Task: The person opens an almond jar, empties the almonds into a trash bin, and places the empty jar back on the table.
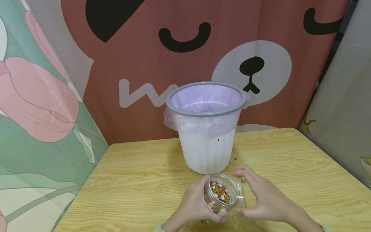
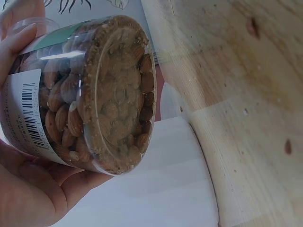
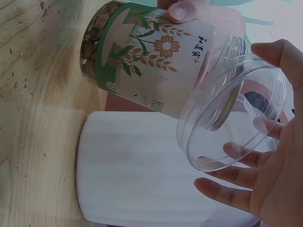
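A clear plastic jar (image 1: 221, 197) of almonds and pale seeds is tilted above the table's near edge, its open mouth facing up toward me. My left hand (image 1: 192, 206) grips it around the body. The left wrist view shows the jar (image 2: 94, 94), its nut-packed bottom and barcode label, in my left hand (image 2: 33, 189). My right hand (image 1: 261, 196) holds the transparent lid (image 1: 242, 193) just right of the mouth. In the right wrist view the lid (image 3: 232, 118) sits between the thumb and fingers of my right hand (image 3: 270, 179), slightly off the jar (image 3: 151, 61) with its green flower label.
A white ribbed bin (image 1: 207, 151) with a grey rim and a purple bag liner stands on the wooden table (image 1: 139, 180) just behind the jar. Crumbs dot the wood near it. A cartoon bear cloth hangs behind the table, and floral fabric on the left.
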A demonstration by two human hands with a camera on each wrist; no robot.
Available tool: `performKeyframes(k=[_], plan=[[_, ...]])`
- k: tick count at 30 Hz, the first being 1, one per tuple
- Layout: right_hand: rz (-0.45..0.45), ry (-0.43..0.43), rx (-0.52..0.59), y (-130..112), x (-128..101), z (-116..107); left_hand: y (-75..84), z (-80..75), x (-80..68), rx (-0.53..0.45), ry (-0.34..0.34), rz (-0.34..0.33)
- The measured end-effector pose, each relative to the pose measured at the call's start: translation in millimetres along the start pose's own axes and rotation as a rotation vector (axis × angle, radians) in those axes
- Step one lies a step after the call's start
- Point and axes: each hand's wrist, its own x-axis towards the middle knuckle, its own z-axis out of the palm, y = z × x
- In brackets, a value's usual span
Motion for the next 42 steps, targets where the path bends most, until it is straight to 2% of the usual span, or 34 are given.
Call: performKeyframes(k=[10,20,24,33,42], plan=[[0.012,0.046,-0.031,4,-7,4,0.5,0.5,-0.3,0.005,0.002,-0.011],[0.014,0.056,-0.049,8,-13,4,0.2,0.7,-0.2,0.017,-0.004,-0.031],[0.017,0.034,-0.058,10,-15,3,0.2,0.7,-0.2,0.016,-0.005,-0.031],[0.087,0.037,-0.091,11,-21,4,1.0,0.0,0.3,0.021,-0.009,-0.040],[0.118,0.027,-0.128,13,-25,6,1.5,0.9,-0.2,0.025,-0.001,-0.028]])
